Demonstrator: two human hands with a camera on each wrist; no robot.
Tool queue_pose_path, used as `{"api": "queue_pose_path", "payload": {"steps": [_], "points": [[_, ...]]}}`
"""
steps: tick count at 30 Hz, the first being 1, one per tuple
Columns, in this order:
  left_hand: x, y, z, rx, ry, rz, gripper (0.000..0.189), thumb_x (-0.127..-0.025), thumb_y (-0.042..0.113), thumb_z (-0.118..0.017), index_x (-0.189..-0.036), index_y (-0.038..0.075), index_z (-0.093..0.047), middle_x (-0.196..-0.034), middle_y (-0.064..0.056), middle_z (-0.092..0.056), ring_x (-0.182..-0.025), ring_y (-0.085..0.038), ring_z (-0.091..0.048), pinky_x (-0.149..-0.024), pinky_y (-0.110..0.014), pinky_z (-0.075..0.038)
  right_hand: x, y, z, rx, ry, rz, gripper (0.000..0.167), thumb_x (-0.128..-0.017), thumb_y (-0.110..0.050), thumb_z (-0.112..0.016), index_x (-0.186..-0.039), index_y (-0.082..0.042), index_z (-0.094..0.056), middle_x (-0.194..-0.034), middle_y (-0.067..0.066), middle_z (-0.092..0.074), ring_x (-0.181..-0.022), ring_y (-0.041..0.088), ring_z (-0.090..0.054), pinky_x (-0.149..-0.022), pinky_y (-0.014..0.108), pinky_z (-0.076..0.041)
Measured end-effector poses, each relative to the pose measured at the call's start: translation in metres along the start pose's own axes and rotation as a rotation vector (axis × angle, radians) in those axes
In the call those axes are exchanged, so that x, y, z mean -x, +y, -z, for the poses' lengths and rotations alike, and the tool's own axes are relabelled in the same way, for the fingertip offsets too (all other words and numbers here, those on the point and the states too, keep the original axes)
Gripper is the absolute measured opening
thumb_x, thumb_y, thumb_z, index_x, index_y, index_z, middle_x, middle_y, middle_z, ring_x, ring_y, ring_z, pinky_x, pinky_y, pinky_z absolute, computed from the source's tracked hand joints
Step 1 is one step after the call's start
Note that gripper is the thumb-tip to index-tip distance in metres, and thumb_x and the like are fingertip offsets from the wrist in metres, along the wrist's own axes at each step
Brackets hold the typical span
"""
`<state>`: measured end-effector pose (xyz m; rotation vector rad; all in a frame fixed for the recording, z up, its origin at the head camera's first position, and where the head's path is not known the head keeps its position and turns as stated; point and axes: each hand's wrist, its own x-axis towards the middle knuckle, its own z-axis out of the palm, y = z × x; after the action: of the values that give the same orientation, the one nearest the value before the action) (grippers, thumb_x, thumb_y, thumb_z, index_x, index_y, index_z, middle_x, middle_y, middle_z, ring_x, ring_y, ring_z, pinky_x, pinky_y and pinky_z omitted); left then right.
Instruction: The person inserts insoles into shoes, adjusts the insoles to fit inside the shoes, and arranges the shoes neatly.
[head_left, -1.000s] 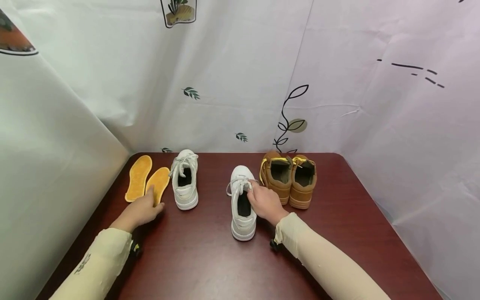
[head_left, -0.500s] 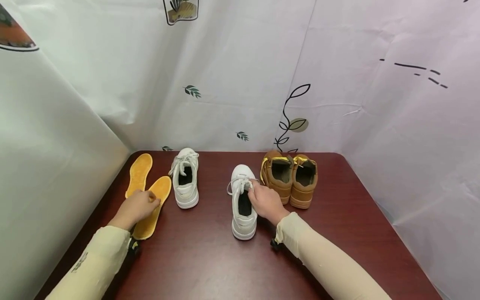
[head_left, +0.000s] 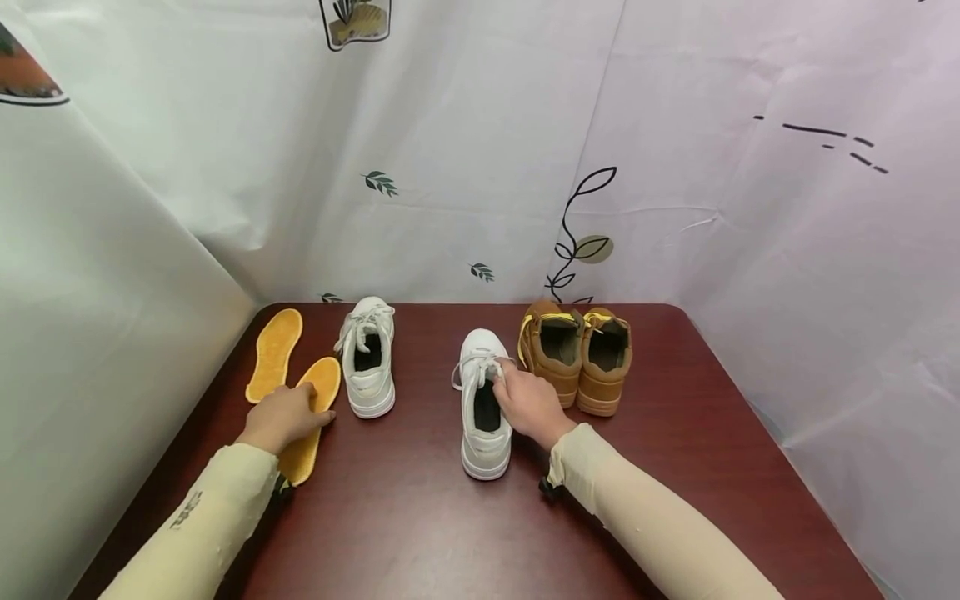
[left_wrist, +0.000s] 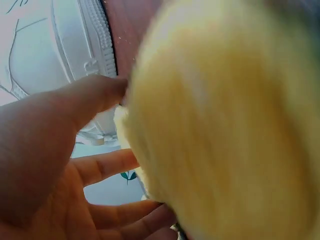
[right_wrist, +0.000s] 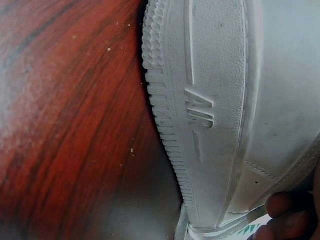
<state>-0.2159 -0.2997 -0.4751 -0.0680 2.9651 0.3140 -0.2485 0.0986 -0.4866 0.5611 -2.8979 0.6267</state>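
My left hand (head_left: 285,418) grips a yellow, fuzzy insole (head_left: 326,378) across its width, thumb at the right edge. In the left wrist view this insole (left_wrist: 220,125) fills much of the picture, blurred, with the thumb and fingers (left_wrist: 107,167) at its edge. A second yellow insole (head_left: 273,354) lies just left of it. My right hand (head_left: 534,407) pinches the tongue or collar of a white lace-up sneaker (head_left: 486,458); its thumb reaches into the opening. In the right wrist view the sneaker's side (right_wrist: 220,80) rests on the table, and few fingertips (right_wrist: 289,222) show.
Another white sneaker (head_left: 372,390) stands right of the insoles, toe pointing away. Two brown shoes (head_left: 558,373) with yellow laces stand side by side behind my right hand. The dark red table (head_left: 405,517) meets a white patterned curtain (head_left: 465,150) at its back and sides.
The gripped insole has come toward me, away from its neighbour. My left hand has shifted its hold, fingers now spread across the insole. The right hand and its sneaker stay put.
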Motion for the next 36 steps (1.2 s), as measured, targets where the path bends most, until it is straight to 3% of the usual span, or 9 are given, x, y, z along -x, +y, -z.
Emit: {"api": "queue_pose_path", "payload": {"steps": [8, 15, 29, 36], "points": [[0.001, -0.001, -0.001, 0.044, 0.013, 0.005, 0.045, -0.086, 0.046, -0.07, -0.094, 0.002, -0.06, -0.079, -0.014, -0.062, -0.073, -0.032, -0.058, -0.059, -0.043, -0.043, -0.001, 0.002, -0.002, 0.007, 0.007, 0.01, 0.046, -0.105, -0.035, -0.04, -0.143, -0.013, -0.051, -0.108, 0.013, -0.073, -0.087, 0.033, -0.071, -0.069, 0.05, -0.054], [0.003, -0.002, -0.005, 0.08, 0.025, 0.009, 0.035, -0.088, 0.039, -0.063, -0.071, 0.01, -0.053, -0.063, -0.005, -0.049, -0.062, -0.023, -0.05, -0.056, -0.036, -0.035, -0.002, 0.001, -0.003, -0.001, 0.022, 0.027, 0.046, -0.105, -0.034, -0.041, -0.143, -0.011, -0.051, -0.107, 0.015, -0.074, -0.086, 0.034, -0.071, -0.069, 0.051, -0.055], [0.006, 0.0, -0.012, 0.086, 0.075, 0.02, 0.042, -0.085, 0.044, -0.069, -0.065, 0.011, -0.051, -0.059, -0.003, -0.047, -0.056, -0.022, -0.048, -0.052, -0.035, -0.034, -0.014, -0.002, -0.007, 0.053, 0.024, 0.051, 0.046, -0.105, -0.034, -0.041, -0.142, -0.009, -0.051, -0.103, 0.013, -0.074, -0.084, 0.031, -0.071, -0.068, 0.048, -0.055], [0.01, -0.001, -0.008, 0.109, 0.06, -0.006, 0.033, -0.089, 0.03, -0.061, -0.063, 0.011, -0.052, -0.059, -0.003, -0.046, -0.055, -0.021, -0.047, -0.053, -0.034, -0.035, -0.015, -0.002, -0.007, 0.068, 0.023, 0.071, 0.045, -0.104, -0.033, -0.041, -0.141, -0.009, -0.052, -0.106, 0.012, -0.074, -0.087, 0.029, -0.071, -0.068, 0.047, -0.055]]}}
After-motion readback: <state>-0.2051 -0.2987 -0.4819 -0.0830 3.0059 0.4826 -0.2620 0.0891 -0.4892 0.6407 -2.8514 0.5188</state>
